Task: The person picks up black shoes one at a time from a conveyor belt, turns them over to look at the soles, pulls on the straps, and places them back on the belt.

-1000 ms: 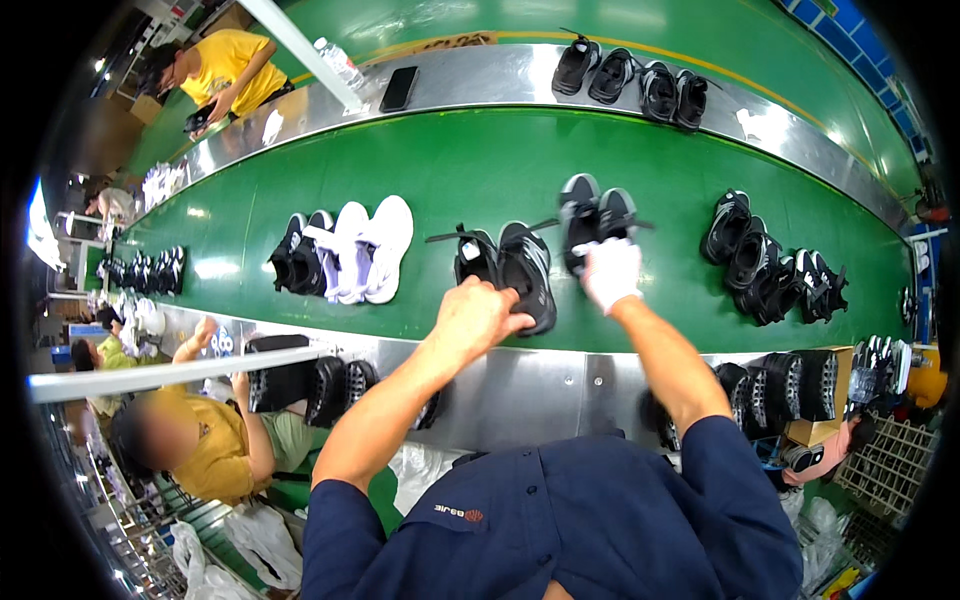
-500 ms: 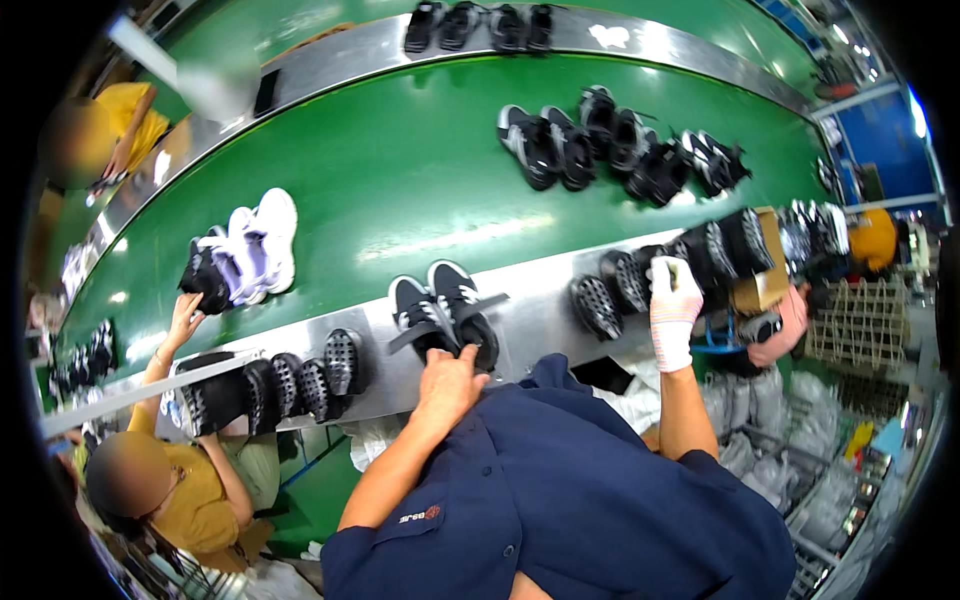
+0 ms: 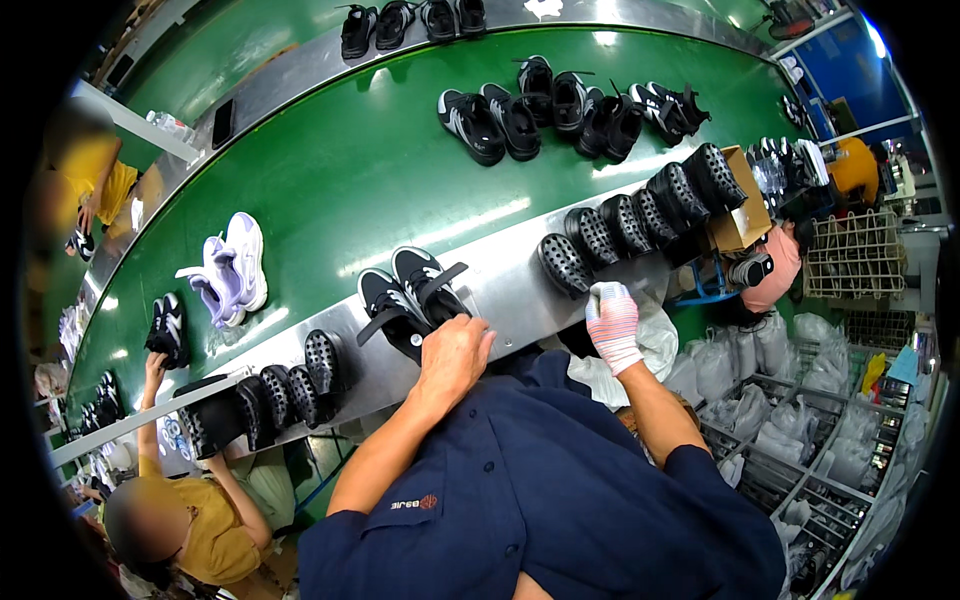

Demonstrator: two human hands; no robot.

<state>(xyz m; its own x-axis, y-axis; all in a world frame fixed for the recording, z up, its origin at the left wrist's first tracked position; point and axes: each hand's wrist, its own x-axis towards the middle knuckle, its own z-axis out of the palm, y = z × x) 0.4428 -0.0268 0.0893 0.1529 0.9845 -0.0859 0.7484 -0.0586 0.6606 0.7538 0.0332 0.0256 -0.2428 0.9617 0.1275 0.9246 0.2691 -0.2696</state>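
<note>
On the steel edge of a long green conveyor belt (image 3: 330, 190) in a shoe workshop, the bare left hand (image 3: 452, 352) curls its fingers on a black shoe pair (image 3: 412, 295), while the gloved right hand (image 3: 612, 325) pinches white cloth (image 3: 640, 345).

near rail: the steel rail (image 3: 505, 275) is bare between the black pair (image 3: 412, 298) under the left hand (image 3: 452, 352) and the row of black soles (image 3: 640, 212) by the right hand (image 3: 612, 322)
belt middle: the green belt (image 3: 340, 180) lies open
belt far edge: black shoes (image 3: 560, 100) crowd it
belt left end: a white pair (image 3: 232, 268) stands there
</note>
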